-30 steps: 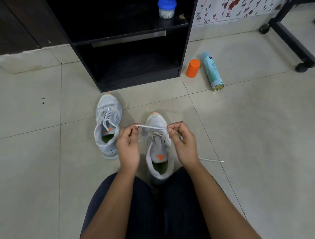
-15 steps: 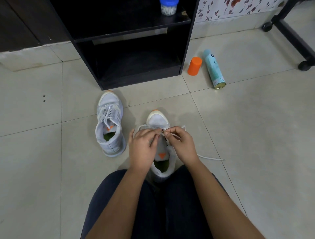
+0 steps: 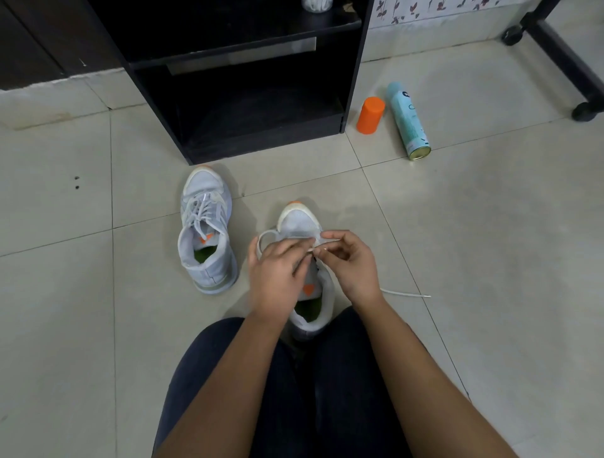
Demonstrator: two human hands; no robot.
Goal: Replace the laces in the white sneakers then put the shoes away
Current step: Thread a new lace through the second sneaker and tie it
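One sneaker (image 3: 206,229), left of the hands, looks fully laced; second sneaker (image 3: 299,222) sits under the grip, partly laced; left hand (image 3: 277,271) and right hand (image 3: 353,264) both pinch its white lace (image 3: 405,294) over the eyelets; loose end trails rightward; finishing, then shelving both, remains.

At twelve o'clock we see a black shelf (image 3: 242,54) on the tiled floor (image 3: 490,245), a jar (image 3: 317,4) on top. At one o'clock an orange cap (image 3: 370,115) stands upright just beside a teal can (image 3: 408,122) lying flat. At two o'clock sits a wheeled frame (image 3: 562,55).
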